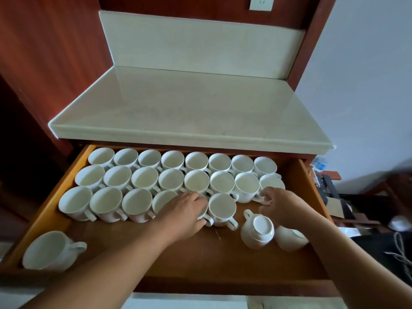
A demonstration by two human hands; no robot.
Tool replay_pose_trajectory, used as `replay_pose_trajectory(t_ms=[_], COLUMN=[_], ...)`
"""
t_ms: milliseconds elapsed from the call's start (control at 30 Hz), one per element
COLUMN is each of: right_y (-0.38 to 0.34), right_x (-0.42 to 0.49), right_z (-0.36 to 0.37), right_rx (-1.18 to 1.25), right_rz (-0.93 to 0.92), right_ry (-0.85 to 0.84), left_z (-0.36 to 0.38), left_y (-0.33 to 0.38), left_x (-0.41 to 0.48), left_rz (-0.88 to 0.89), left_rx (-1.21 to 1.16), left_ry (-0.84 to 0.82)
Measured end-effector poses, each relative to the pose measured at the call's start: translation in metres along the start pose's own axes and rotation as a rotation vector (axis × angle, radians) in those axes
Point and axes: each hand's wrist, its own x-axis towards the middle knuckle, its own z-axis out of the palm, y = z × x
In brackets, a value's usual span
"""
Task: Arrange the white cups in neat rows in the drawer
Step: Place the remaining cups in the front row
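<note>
I saw 2 rows of white ceramic cups (149, 158) done in orange wood drawer (211, 253), 3rd partial, 3 strays (258, 230) left; L hand (185, 211) gripped one, R hand (283, 206) pinched a handle (259, 199).

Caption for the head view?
Left hand and right hand grip white cups among rows in wooden drawer.

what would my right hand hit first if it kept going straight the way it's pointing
Most likely the last cup in the middle row: the right hand points up and left, with its fingertips at a handle beside it. Depth is unclear, so it might pass over the rim.
</note>
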Motion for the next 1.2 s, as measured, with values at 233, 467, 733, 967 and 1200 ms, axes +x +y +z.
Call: replay_pose_trajectory(t_ms=[233, 467, 733, 967, 1200], right_y=[0.016, 0.024, 0.041, 0.052, 0.055], right_x=[-0.011, -0.007, -0.016, -0.018, -0.021], right_z=[0.047, 0.039, -0.021, -0.031, -0.025], right_rx=[-0.21, -0.107, 0.231, 0.548, 0.943], right_rz=[-0.13, -0.095, -0.069, -0.068, -0.154], right_ry=[-0.119, -0.106, -0.053, 0.067, 0.159], left_z=[0.002, 0.005, 0.014, 0.012, -0.025], left_y=[0.033, 0.049, 0.06, 0.069, 0.108], left_x=[0.024, 0.038, 0.043, 0.045, 0.061], left_rz=[-0.055, -0.05, -0.016, -0.025, -0.594], left_rx=[-0.037, -0.119, 0.147, 0.086, -1.281], left_ry=[-0.006, -0.053, -0.087, -0.091, 0.094])
